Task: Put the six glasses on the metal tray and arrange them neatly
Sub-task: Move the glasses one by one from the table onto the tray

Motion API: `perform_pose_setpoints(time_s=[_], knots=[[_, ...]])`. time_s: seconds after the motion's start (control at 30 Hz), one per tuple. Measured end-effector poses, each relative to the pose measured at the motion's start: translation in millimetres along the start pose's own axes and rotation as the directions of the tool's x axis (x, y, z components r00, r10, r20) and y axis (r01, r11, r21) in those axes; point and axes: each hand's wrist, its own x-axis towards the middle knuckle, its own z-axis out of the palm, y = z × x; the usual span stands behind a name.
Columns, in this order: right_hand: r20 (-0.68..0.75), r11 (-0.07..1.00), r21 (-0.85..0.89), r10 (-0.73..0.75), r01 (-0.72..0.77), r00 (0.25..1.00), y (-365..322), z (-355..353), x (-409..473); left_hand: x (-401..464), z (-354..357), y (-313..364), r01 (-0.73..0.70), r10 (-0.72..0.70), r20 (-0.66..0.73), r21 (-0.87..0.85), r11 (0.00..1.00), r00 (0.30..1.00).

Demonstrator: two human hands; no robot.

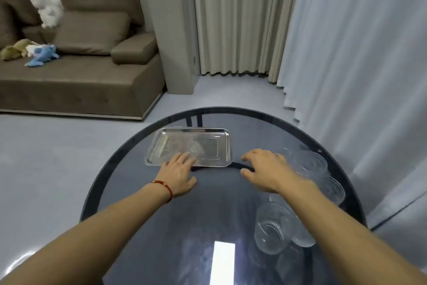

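Nearest me at four o'clock, ribbed clear glass tumblers (273, 229) cluster along the round dark glass table (161, 227) toward two o'clock; I can make out about five, the exact count unclear. My right hand (265, 170) hovers palm-down beside them, fingers spread, gripping nothing. My left hand (179, 175), with a red cord bracelet (165, 189), lies flat with fingertips on the near rim of the empty rectangular shiny metal tray (208, 143) at twelve o'clock.
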Motion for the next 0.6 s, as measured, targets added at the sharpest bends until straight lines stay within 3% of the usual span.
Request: perform_pose_setpoints(time_s=[0.13,0.43,0.5,0.6], knots=[[-0.048,0.995,-0.094,0.018,-0.023,0.999,-6,20,-5,1,21,-9,0.023,-0.023,-0.021,0.019,1.000,1.000],[-0.350,1.000,0.018,0.005,0.001,0.937,-21,41,-88,-76,40,11,0.067,-0.081,-0.091,-0.143,0.987,0.993],[-0.319,1.000,-0.014,0.015,-0.020,0.948,-23,52,-107,-105,51,18,0.088,-0.115,-0.132,-0.194,0.977,0.985],[-0.129,0.983,-0.166,0.061,-0.082,0.990,-25,68,-125,-143,66,29,0.081,-0.124,-0.182,-0.227,0.971,0.975]])
